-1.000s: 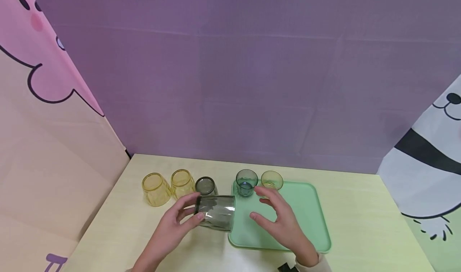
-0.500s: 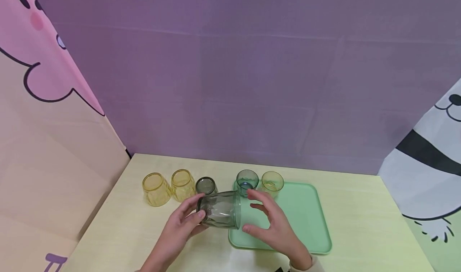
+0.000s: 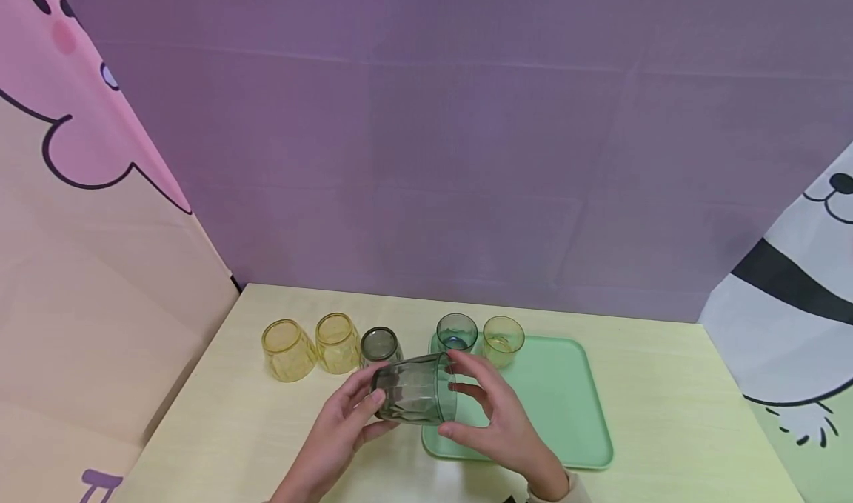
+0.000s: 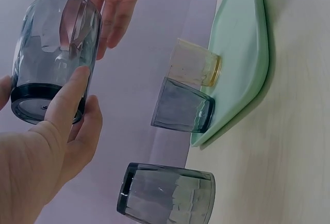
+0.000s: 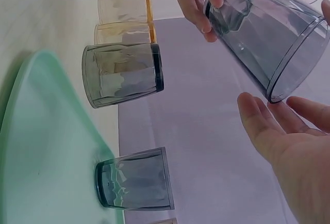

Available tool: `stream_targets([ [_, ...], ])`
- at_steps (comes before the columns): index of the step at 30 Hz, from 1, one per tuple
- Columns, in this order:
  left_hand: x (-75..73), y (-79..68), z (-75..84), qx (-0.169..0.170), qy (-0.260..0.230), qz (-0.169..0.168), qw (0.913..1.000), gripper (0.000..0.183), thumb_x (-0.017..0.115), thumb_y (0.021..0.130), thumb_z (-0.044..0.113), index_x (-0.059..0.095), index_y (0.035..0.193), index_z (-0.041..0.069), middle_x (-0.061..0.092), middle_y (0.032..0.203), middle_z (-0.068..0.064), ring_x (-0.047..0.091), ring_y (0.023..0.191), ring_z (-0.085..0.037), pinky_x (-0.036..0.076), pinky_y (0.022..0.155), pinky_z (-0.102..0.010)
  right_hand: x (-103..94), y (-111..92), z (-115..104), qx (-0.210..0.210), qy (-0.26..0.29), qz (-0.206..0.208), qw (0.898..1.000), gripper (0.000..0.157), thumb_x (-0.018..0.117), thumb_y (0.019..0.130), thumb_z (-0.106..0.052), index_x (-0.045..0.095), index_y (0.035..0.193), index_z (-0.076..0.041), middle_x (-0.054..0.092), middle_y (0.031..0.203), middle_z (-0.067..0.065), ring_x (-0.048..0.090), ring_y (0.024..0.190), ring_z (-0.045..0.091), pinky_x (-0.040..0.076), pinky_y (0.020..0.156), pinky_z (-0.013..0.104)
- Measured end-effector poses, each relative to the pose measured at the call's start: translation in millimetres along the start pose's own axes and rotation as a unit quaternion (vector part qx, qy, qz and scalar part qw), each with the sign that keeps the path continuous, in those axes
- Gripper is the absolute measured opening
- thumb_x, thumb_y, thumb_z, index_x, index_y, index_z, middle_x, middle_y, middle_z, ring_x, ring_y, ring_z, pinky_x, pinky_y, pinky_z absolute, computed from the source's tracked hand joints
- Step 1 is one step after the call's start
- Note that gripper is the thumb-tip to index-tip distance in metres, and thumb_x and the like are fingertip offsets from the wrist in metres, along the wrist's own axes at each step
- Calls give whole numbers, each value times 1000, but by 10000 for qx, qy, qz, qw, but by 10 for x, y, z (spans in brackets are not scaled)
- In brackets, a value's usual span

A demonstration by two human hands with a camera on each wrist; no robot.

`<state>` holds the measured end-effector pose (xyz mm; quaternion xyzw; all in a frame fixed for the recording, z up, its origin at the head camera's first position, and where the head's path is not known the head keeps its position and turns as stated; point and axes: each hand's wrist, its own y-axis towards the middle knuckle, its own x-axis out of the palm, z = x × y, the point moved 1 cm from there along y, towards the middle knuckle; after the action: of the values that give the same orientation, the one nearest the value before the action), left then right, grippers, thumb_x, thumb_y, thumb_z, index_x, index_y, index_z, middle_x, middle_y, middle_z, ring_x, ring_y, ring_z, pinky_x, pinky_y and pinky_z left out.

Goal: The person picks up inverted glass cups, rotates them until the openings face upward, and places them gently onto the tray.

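My left hand [image 3: 343, 418] grips a smoky grey glass [image 3: 412, 390] by its thick base, thumb on the near side. The glass lies tilted on its side in the air, its mouth toward my right hand [image 3: 489, 414]. That hand's thumb and fingers are spread about the rim, fingertips right at its edge in the right wrist view. Behind the held glass, another grey glass [image 3: 380, 344] stands upside down on the table. A blue-grey glass [image 3: 457, 331] and a pale yellow glass [image 3: 503, 340] stand mouth up on the green tray [image 3: 566, 414].
Two yellow glasses [image 3: 289, 351] stand upside down at the left of the pale wooden table [image 3: 220, 414]. A purple cloth backdrop [image 3: 466, 155] rises behind the table, with printed cloth panels at either side.
The held glass has shifted slightly right and tilted, mouth end a little higher. My right hand has moved left, bringing its fingertips to the rim. The other glasses and the tray stay put.
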<state>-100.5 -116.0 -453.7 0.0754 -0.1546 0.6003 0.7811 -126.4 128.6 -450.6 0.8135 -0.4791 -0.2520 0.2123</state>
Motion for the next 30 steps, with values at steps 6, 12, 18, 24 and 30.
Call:
stream_targets([
  [6, 14, 0, -18, -54, 9, -8, 10000, 51, 54, 105, 19, 36, 149, 0, 43, 144, -23, 57, 120, -32, 53, 94, -44, 14, 17, -39, -67, 128, -10, 9999, 88, 81, 76, 11, 34, 150, 7, 40, 138, 33, 51, 125, 32, 53, 93, 50],
  [12, 38, -6, -18, -114, 127, -100, 9998, 51, 55, 105, 20, 37, 149, 1, 41, 145, -24, 59, 118, -28, 53, 94, -42, 18, 6, -36, -37, 105, 94, 9999, 86, 81, 75, 13, 37, 149, 7, 43, 140, 26, 51, 118, 42, 54, 90, 52],
  [18, 49, -3, -18, -164, 217, -202, 9994, 54, 56, 105, 22, 35, 150, 1, 41, 147, -24, 58, 119, -28, 52, 95, -43, 8, 8, -57, -90, -2, 185, 9998, 84, 81, 74, 14, 40, 147, 8, 45, 139, 26, 54, 116, 39, 55, 90, 47],
  [24, 51, 8, -31, -93, 416, -279, 9987, 55, 57, 104, 20, 35, 150, 0, 40, 147, -27, 57, 120, -32, 52, 96, -42, -28, 10, -69, -351, -204, 186, 9990, 83, 84, 75, 8, 41, 146, 9, 46, 136, 29, 56, 114, 37, 56, 88, 45],
  [30, 42, 9, -30, 140, 812, -117, 9965, 53, 60, 102, 15, 39, 147, -4, 46, 141, -28, 58, 120, -33, 54, 93, -40, -71, 3, -119, -136, -622, 296, 9975, 83, 87, 74, 4, 44, 145, 6, 49, 133, 28, 57, 112, 32, 56, 87, 46],
])
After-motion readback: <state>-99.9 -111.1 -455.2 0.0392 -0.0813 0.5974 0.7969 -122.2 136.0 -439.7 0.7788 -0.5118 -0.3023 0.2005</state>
